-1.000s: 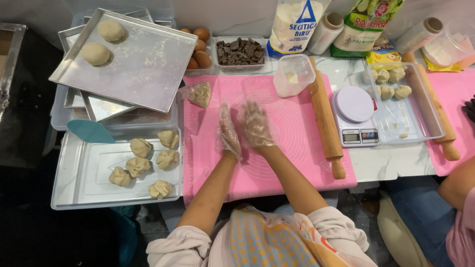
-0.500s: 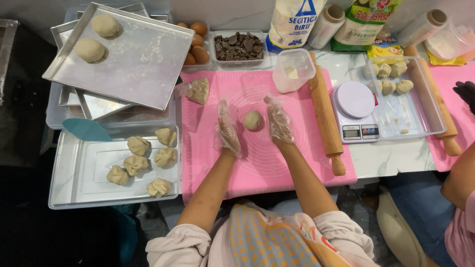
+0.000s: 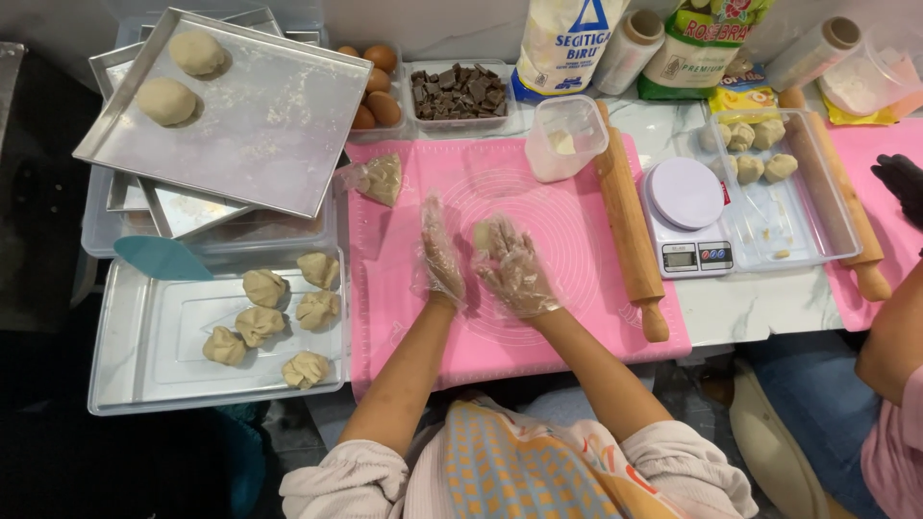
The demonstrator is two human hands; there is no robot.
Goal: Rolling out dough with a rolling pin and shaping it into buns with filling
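Closing again on the dough ball [image 3: 484, 234], the left hand [image 3: 440, 255] and right hand [image 3: 514, 269] cup it between flat fingers above the pink mat [image 3: 577, 317]; rolling continues.

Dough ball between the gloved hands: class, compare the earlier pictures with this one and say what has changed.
The right hand, open and apart half a second ago, has closed back over the pale dough ball, pressing it against the left hand. The pink silicone mat, wooden rolling pin and metal tray of dough pieces stayed put.
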